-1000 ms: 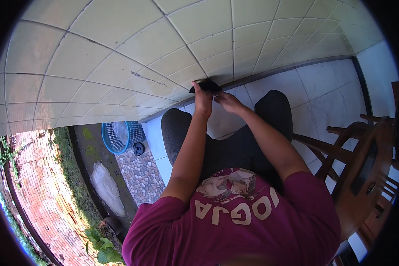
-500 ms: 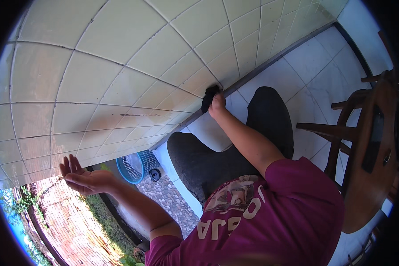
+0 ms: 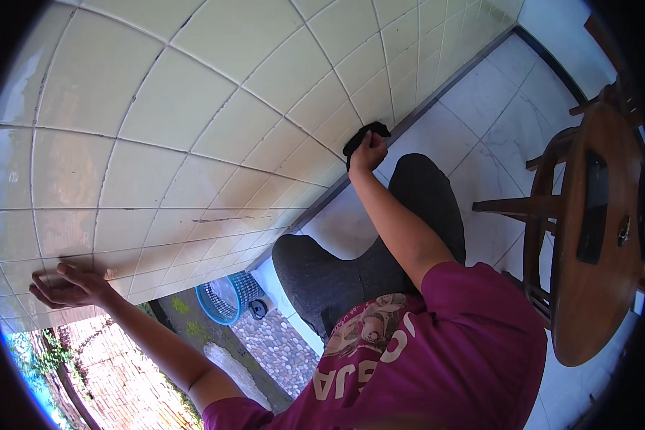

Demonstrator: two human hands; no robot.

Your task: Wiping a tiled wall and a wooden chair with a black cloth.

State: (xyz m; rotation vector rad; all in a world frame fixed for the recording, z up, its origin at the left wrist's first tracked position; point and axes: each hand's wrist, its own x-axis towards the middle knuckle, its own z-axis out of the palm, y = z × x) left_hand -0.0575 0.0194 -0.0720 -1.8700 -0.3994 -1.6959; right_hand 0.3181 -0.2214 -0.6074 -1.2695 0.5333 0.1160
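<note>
A crumpled black cloth (image 3: 355, 141) is pressed against the pale yellow tiled wall (image 3: 265, 64), low down near its foot. My right hand (image 3: 370, 151) grips the cloth, fingers closed over it, with the arm reaching forward past my knee. Off to the left, my left hand (image 3: 72, 287) is at the wall's left end, empty, its fingers apart and loosely bent. It seems to touch the tiles there, beside the wall's lower edge.
A round wooden table (image 3: 595, 287) with a dark phone-like slab on top stands at right, beside a wooden chair (image 3: 552, 161). A blue basket (image 3: 226, 301) sits at lower left by pebbled paving (image 3: 279, 351). Brick ground lies outside. White floor tiles (image 3: 480, 107) extend along the wall.
My left hand has moved left and up to the wall. My right hand, with the cloth, has shifted slightly right and up along the wall's base. The view has tilted a little.
</note>
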